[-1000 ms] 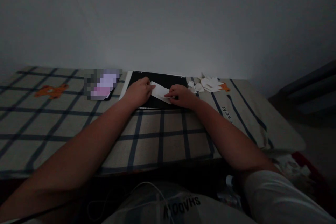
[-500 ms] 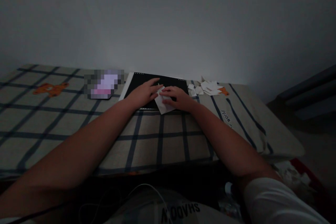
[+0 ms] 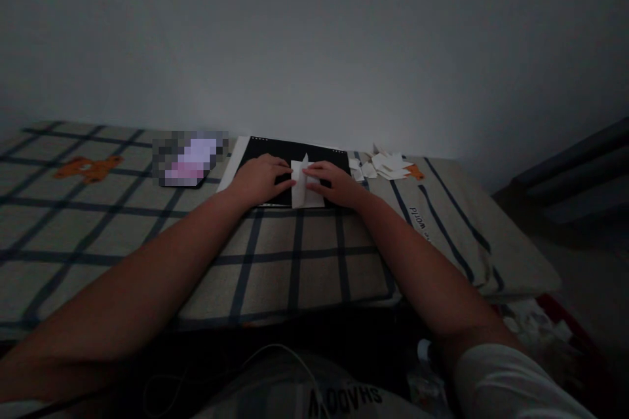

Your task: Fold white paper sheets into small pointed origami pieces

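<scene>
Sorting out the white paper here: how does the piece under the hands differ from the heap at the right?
The folded paper is one larger piece lying on the black pad, touched by both hands; the scraps are many small bits, untouched, on the checked cloth. Both are white.

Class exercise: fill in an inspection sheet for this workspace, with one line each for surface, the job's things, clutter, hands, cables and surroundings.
Surface: checked cloth with an orange bear print.
Job's things: white paper piece lying on a black mat.
Clutter: pile of white paper scraps to the right of the mat; a blurred pink item to its left.
Hands: left hand and right hand both press on the paper, fingers flat.
Cables: a thin white cable at the lap.
Surroundings: plain wall; dim light.
</scene>
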### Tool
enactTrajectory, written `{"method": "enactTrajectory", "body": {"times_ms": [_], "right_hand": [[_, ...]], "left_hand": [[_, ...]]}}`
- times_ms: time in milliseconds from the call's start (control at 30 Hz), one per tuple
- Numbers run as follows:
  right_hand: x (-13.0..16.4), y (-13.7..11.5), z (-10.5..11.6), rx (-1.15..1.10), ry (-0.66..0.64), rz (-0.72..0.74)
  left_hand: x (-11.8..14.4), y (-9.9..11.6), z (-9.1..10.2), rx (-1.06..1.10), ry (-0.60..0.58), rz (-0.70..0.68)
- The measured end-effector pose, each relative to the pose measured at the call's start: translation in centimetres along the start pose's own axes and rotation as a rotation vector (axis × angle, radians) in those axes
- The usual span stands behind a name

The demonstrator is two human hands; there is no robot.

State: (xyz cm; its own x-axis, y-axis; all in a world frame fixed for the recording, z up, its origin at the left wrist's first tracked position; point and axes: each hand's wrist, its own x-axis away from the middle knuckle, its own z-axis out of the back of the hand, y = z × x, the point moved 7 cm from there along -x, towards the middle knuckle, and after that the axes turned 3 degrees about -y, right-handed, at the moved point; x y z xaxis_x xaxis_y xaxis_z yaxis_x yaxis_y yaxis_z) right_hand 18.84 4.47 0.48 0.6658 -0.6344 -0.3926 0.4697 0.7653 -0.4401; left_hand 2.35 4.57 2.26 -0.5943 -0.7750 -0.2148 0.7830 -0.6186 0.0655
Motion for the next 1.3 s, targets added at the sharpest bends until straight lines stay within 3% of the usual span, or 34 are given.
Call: {"method": "enactTrajectory", "body": {"times_ms": [300,867,1300], "right_hand": [[-0.7,0.4,0.8,-0.021,0.148,-0.144],[-0.4,0.6,-1.2,0.132,-0.093,-0.147],[-0.6,0.6,-1.5,0.117,-0.119,-0.143]], "left_hand": [[0.0,0.6,-0.4,-0.048,-0.029,-0.019],[0.1,-0.2,-0.8,0.06,-0.051,-0.072],[-0.1,-0.8,-1.1,0.051,-0.075,-0.113]]}}
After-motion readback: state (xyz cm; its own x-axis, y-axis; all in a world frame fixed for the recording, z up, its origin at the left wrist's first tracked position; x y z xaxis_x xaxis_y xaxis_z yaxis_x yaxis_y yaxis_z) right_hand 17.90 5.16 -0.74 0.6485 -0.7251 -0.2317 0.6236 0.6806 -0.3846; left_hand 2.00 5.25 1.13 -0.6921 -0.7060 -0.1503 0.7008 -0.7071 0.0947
